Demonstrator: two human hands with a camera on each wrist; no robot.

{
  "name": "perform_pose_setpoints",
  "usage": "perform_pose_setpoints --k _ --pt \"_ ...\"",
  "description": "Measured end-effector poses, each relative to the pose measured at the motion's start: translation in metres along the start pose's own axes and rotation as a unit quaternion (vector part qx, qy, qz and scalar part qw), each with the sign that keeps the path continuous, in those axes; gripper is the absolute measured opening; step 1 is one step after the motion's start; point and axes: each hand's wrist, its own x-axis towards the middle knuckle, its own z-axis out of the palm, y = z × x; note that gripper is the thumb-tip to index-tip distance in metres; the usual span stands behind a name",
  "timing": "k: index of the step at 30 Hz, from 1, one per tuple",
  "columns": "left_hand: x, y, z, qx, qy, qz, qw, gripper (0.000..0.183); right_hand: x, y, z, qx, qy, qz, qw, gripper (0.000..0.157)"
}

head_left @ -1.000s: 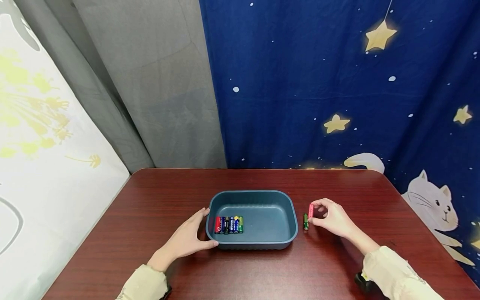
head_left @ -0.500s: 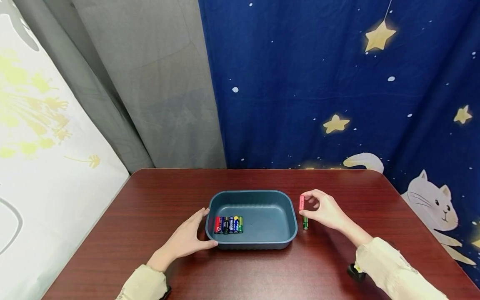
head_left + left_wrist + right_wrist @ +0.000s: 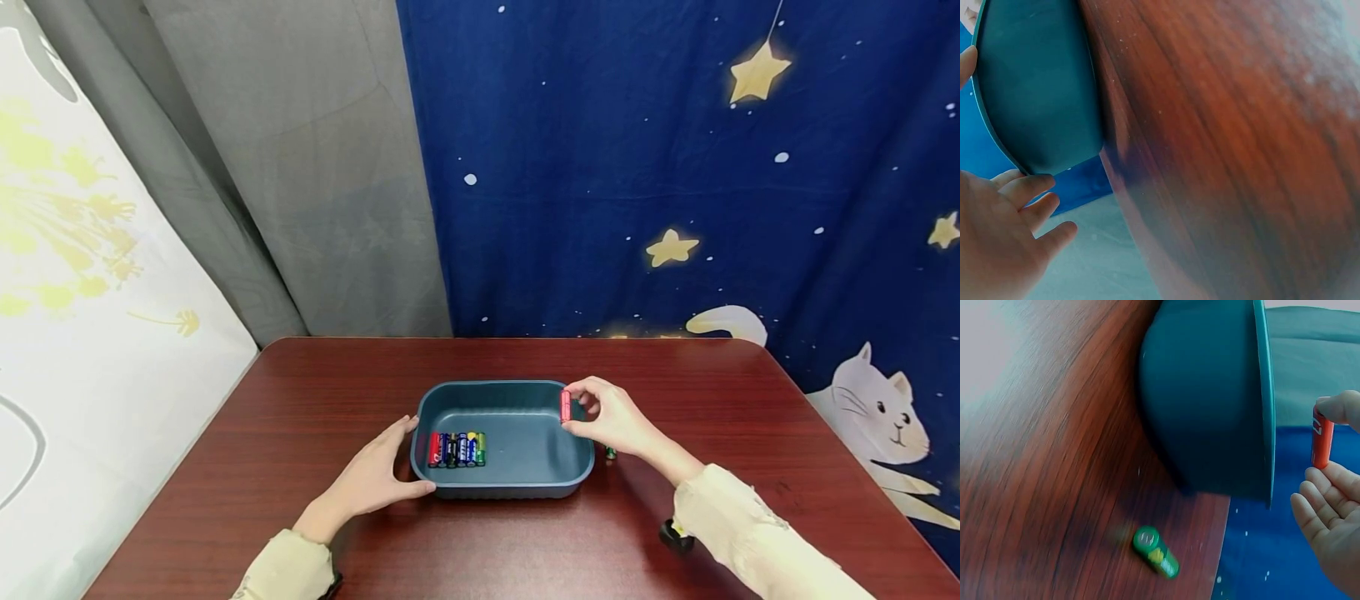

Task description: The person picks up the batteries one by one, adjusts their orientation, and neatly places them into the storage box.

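Between thumb and fingertips my right hand (image 3: 609,417) pinches a red battery (image 3: 566,407) by its two ends, above the right side of a blue-grey plastic basin (image 3: 517,486). In the right wrist view the same red battery (image 3: 1322,437) is held higher than the basin's rim (image 3: 1265,394). My left hand (image 3: 375,468) rests against the basin's left end, thumb and fingers spread along the rim. Inside the basin, at the left, several batteries (image 3: 457,450) lie side by side in a row, the leftmost one red. A green battery (image 3: 1155,552) lies on the table right of the basin, mostly hidden in the head view.
The brown wooden table (image 3: 480,550) carries the basin near its middle. Behind its far edge hang a grey curtain (image 3: 322,208) and a blue curtain (image 3: 555,208) with stars. A white printed cloth (image 3: 97,375) hangs at the left.
My right hand has moved left with the red battery, from beside the green battery to over the basin's right side. My left hand and the row of batteries have stayed put.
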Motion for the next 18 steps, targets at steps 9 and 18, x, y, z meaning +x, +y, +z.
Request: perform_pose_setpoints --k 9,18 --pt "0.0 0.0 0.001 0.005 0.002 0.002 1.0 0.096 0.012 -0.01 0.024 0.016 -0.013 -0.014 1.0 0.042" --pt "0.0 -0.001 0.002 0.002 0.004 0.005 1.0 0.097 0.02 -0.011 0.048 0.013 -0.029 -0.02 0.999 0.041"
